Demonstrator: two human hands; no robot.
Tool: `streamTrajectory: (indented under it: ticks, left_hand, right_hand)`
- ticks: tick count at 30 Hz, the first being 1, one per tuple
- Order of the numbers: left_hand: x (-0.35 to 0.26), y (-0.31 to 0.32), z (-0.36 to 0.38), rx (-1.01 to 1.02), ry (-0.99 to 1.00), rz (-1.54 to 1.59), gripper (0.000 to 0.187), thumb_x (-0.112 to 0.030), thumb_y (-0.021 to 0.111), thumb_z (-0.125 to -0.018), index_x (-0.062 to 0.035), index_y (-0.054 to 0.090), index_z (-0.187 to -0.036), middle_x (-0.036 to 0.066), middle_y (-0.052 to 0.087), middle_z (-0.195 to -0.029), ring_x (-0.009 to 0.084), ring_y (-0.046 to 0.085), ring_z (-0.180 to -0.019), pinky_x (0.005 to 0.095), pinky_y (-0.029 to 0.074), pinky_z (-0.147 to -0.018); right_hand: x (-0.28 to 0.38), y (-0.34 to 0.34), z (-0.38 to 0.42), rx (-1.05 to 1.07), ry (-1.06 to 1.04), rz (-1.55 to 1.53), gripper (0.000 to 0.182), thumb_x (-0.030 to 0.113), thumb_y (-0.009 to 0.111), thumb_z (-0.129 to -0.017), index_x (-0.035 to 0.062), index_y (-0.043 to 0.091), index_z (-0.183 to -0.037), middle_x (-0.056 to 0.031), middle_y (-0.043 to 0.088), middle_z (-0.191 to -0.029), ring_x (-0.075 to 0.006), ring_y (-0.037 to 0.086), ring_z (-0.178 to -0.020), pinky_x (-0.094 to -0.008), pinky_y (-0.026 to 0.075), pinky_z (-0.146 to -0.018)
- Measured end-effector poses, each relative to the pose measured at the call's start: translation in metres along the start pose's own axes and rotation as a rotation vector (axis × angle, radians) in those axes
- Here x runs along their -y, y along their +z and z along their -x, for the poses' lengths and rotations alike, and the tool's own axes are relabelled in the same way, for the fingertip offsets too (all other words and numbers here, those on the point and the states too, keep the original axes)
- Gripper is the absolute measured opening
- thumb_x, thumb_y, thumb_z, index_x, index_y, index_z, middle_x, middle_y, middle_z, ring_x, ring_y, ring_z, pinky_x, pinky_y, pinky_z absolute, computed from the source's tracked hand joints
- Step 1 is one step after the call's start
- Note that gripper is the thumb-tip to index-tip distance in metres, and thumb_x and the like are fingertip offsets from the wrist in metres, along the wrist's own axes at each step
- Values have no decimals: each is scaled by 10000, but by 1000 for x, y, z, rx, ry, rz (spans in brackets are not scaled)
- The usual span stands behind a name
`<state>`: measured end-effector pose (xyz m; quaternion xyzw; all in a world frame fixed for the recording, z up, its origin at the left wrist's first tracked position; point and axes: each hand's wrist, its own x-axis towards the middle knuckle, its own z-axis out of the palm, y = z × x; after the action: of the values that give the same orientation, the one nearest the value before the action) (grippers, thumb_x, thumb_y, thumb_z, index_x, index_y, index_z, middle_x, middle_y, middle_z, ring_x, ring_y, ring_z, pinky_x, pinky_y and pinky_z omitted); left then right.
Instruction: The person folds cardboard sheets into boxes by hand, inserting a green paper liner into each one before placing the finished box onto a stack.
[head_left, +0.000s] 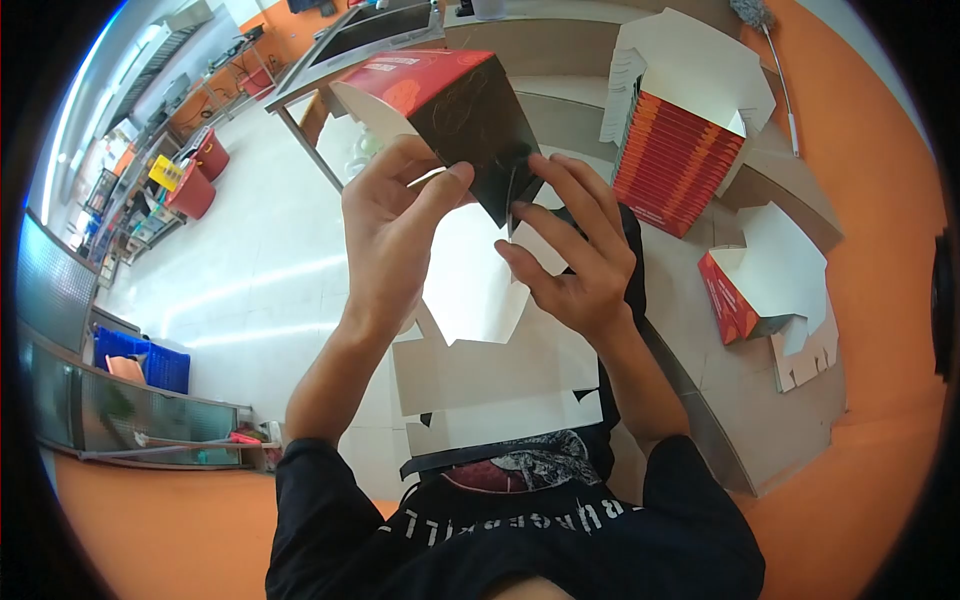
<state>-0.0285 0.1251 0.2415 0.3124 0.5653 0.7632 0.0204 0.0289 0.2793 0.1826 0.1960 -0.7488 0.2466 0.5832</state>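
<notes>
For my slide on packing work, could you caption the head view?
Both hands, left hand and right hand, fold a red and black carton beside a stack of flat cartons.

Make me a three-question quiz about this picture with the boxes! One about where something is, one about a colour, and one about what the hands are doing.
1. Where is the stack of flat boxes?
A. on the grey table
B. on the floor
C. in a blue crate

2. What colour is the top of the held box?
A. green
B. red
C. yellow

3. What are the hands doing?
A. resting on the table
B. both gripping the box
C. one waving

Answers: 1 A, the stack stands on the table by the orange wall. 2 B, its top panel is red. 3 B, the left hand and right hand both pinch the box's black side.
</notes>
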Motion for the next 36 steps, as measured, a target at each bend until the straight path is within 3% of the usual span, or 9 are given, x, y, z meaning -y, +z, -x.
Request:
streamTrajectory:
  ticks: [6, 15, 24, 27, 36]
  left_hand:
    - [0, -8, -1, -41, 73, 48, 75, 4, 613, -860, 44, 574, -909, 109, 635, -934, 157, 637, -827, 312, 565, -759]
    - [12, 0, 19, 0, 122, 34, 66, 67, 569, -874, 72, 552, -937, 127, 630, -1006, 165, 622, -904, 310, 527, -822]
    - [14, 1, 19, -14, 103, 74, 73, 57, 557, -888, 59, 540, -959, 84, 618, -968, 146, 607, -897, 316, 510, -844]
    - [14, 8, 22, -15, 113, 113, 81, 61, 546, -893, 57, 521, -970, 84, 610, -982, 146, 608, -894, 318, 508, -851]
    - [22, 0, 20, 16, 18, 123, 43, 38, 535, -910, 30, 495, -925, 83, 599, -951, 128, 601, -906, 323, 509, -857]
  right_hand:
    - [4, -8, 0, 157, -84, 46, 318, 152, 828, -635, 19, 716, -902, -139, 664, -1097, -304, 580, -1069, -364, 499, -852]
    - [1, -8, -4, 117, -41, 59, 343, 103, 834, -595, 22, 709, -904, -127, 674, -1058, -267, 602, -967, -355, 503, -805]
    - [2, -12, -1, 207, -94, 99, 291, 138, 800, -674, 29, 695, -922, -89, 652, -1081, -257, 592, -975, -373, 481, -805]
    - [4, -14, -3, 211, -96, 113, 332, 72, 811, -601, 22, 693, -908, -115, 652, -1081, -273, 607, -947, -356, 500, -773]
    - [17, -15, 4, 235, -46, 99, 260, 98, 779, -684, 8, 694, -913, -104, 642, -1026, -268, 595, -947, -382, 480, -800]
